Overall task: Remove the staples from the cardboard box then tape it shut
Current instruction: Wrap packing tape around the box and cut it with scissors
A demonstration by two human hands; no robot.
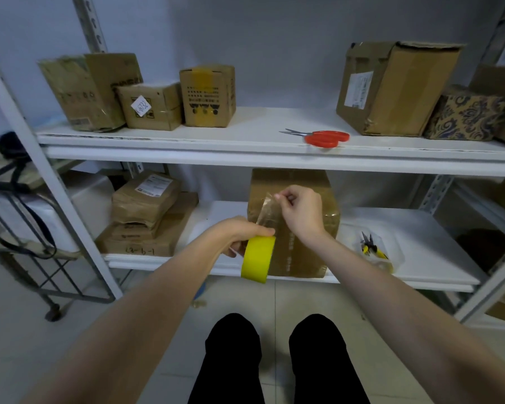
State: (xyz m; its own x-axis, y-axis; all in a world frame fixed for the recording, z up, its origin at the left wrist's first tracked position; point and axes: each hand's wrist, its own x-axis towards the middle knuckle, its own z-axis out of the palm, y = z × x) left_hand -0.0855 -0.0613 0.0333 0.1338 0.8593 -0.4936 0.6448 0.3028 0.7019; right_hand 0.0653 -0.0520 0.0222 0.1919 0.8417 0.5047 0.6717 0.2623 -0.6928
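Note:
A brown cardboard box (303,258) stands on the lower white shelf (420,258), partly behind my hands. In front of its left side, my left hand (239,231) grips a yellow tape roll (257,259). A clear strip of tape (267,212) runs up from the roll. Its free end is pinched between the fingertips of my right hand (299,211), held in front of the box's upper half.
Red-handled scissors (322,137) lie on the upper shelf (187,141) among several cardboard boxes. Yellow-and-black pliers (372,247) sit in a clear bag right of the box. Stacked parcels (146,220) fill the lower shelf's left. A metal cart (35,252) stands at far left.

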